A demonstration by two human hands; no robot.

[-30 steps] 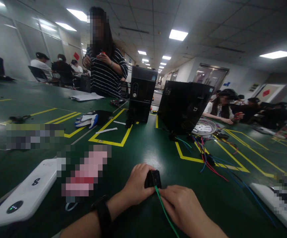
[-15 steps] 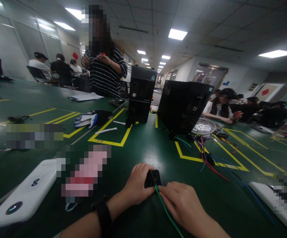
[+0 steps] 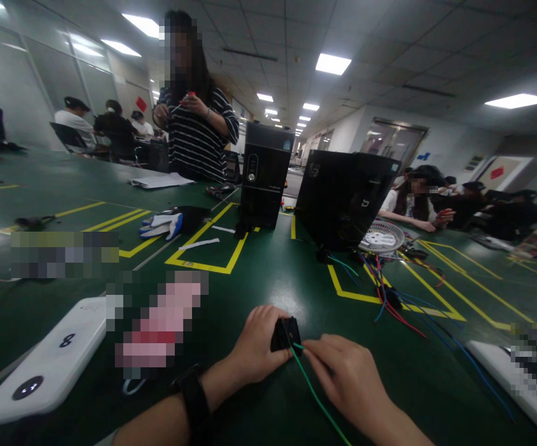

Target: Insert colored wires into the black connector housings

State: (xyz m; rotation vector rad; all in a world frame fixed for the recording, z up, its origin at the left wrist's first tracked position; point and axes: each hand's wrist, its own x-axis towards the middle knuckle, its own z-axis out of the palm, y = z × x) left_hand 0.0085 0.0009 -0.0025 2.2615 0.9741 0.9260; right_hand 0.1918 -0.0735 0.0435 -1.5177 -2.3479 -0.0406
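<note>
My left hand (image 3: 261, 347) grips a small black electrical block (image 3: 290, 333) above the green table top. Its thumb and fingers wrap the block's left side and partly hide it. On the right, my right hand (image 3: 345, 371) pinches a short end of green wire (image 3: 298, 346) at the block's lower right edge. A longer green wire (image 3: 315, 391) runs from the block's lower edge down past the right hand and out of view. Whether the two green stretches are one wire, I cannot tell. A black band (image 3: 192, 396) circles my left wrist.
Two black computer cases (image 3: 266, 179) stand ahead. Loose coloured wires (image 3: 384, 291) and a grey basket (image 3: 382, 238) lie to the right. A white device (image 3: 48, 365) and a blurred pink item (image 3: 163, 322) lie left, with gloves (image 3: 161, 226) beyond. A person in stripes (image 3: 196, 139) stands opposite.
My right hand has shifted slightly up and away from the long wire, showing a short green end between its fingertips. My left hand and the block stay about where they were.
</note>
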